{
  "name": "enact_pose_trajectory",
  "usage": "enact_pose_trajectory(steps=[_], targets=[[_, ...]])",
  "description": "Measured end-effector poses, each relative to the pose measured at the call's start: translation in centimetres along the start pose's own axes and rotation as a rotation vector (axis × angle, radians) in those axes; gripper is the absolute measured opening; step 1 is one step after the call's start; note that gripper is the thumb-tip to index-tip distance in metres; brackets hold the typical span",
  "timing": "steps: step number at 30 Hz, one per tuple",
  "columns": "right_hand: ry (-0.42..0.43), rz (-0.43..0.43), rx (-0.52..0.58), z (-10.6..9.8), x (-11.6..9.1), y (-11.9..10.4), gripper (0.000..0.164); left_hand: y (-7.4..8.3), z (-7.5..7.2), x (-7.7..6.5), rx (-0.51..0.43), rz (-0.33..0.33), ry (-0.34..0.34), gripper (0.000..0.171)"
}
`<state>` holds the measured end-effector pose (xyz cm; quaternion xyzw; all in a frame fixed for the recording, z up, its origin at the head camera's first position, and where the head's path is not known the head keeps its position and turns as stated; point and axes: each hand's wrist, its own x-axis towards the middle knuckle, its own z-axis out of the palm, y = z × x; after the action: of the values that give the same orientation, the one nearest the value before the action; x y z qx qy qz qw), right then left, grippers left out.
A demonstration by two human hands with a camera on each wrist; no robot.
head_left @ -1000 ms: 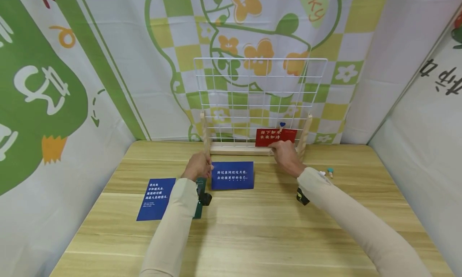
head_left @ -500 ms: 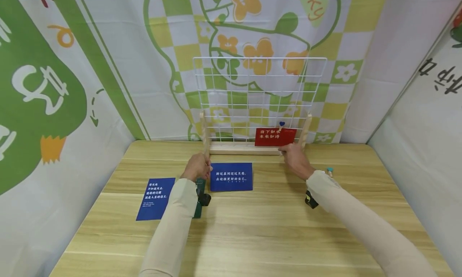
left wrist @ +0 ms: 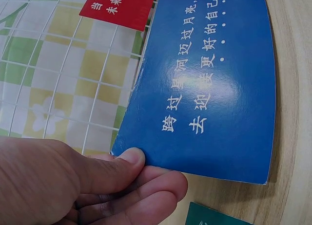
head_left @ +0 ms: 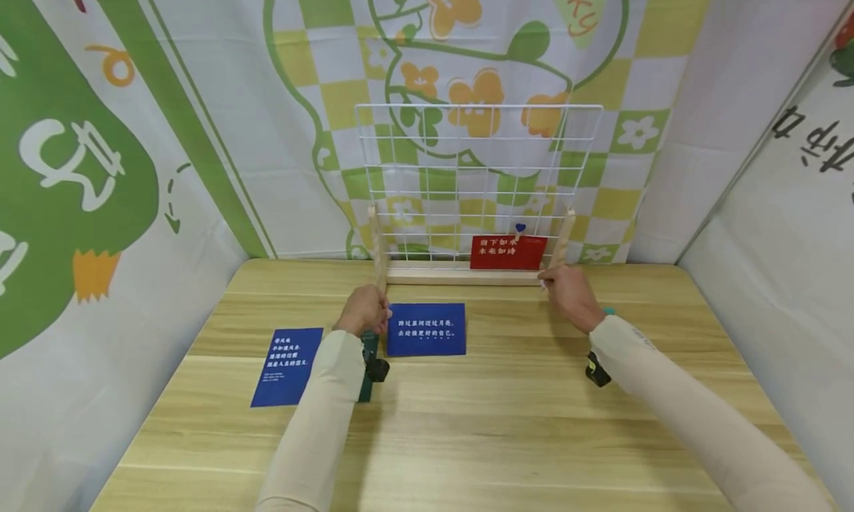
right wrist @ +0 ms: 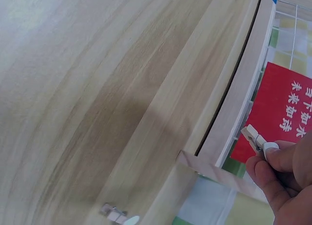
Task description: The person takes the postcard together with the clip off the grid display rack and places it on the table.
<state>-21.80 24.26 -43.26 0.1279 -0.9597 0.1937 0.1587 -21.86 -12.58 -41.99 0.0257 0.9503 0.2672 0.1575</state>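
My left hand point(head_left: 363, 309) pinches the left edge of a blue card point(head_left: 427, 343) with white writing between thumb and fingers. In the left wrist view that card point(left wrist: 224, 113) is held at its corner, tilted in front of the wire grid. My right hand point(head_left: 571, 296) pinches a small wooden clothespin point(right wrist: 255, 140) with a white decoration, by the right end of the rack's wooden base point(head_left: 460, 277). Low on the grid's right side hangs a red card point(head_left: 503, 256), with a blue heart-topped clothespin point(head_left: 521, 228) at its upper edge.
A second blue card point(head_left: 283, 382) lies on the table at the left. Beside it a dark green card point(head_left: 367, 382) is partly hidden under my left arm. Another clothespin point(right wrist: 116, 214) lies on the table at the right. Printed cloth walls point(head_left: 767, 223) enclose the table.
My right hand has moved right along the rack's base, away from the red card, still holding the clothespin. The blue card in my left hand has dropped slightly.
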Motion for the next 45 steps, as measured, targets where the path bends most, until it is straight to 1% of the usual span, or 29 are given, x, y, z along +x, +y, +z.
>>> enact_pose_trajectory(steps=[7, 11, 15, 17, 23, 26, 30, 36, 45], targets=[[-0.021, -0.002, -0.026, -0.2, -0.4, 0.8, 0.023, 0.1, 0.1, 0.0, -0.017, -0.013, -0.006, 0.008], [0.009, -0.024, -0.025, -0.5, -0.7, 1.4, 0.023, 0.0, 0.1, 0.0, -0.016, -0.016, -0.003, 0.008], [0.043, -0.048, -0.013, -0.8, -1.0, 2.2, 0.026, -0.1, 0.1, 0.1, 0.011, -0.004, 0.002, 0.009], [0.045, -0.056, -0.009, -1.0, -1.2, 2.5, 0.028, -0.2, 0.2, 0.1, 0.019, -0.005, 0.004, 0.01], [0.014, -0.049, -0.008, -1.0, -1.6, 3.0, 0.028, -0.2, 0.2, 0.1, 0.025, -0.013, -0.007, 0.009], [0.012, -0.05, -0.004, -0.9, -1.8, 3.1, 0.027, -0.2, 0.3, 0.2, 0.03, -0.018, -0.005, 0.008], [-0.005, -0.057, -0.019, -0.7, -2.2, 3.5, 0.025, -0.3, 0.4, 0.2, 0.031, -0.026, -0.003, 0.011], [-0.054, -0.023, -0.038, -0.9, -2.5, 3.8, 0.023, -0.2, 0.4, 0.1, 0.005, -0.047, 0.0, 0.012], [-0.086, -0.038, -0.076, -1.1, -2.7, 4.2, 0.02, -0.2, 0.5, 0.2, 0.029, -0.053, 0.01, 0.014]])
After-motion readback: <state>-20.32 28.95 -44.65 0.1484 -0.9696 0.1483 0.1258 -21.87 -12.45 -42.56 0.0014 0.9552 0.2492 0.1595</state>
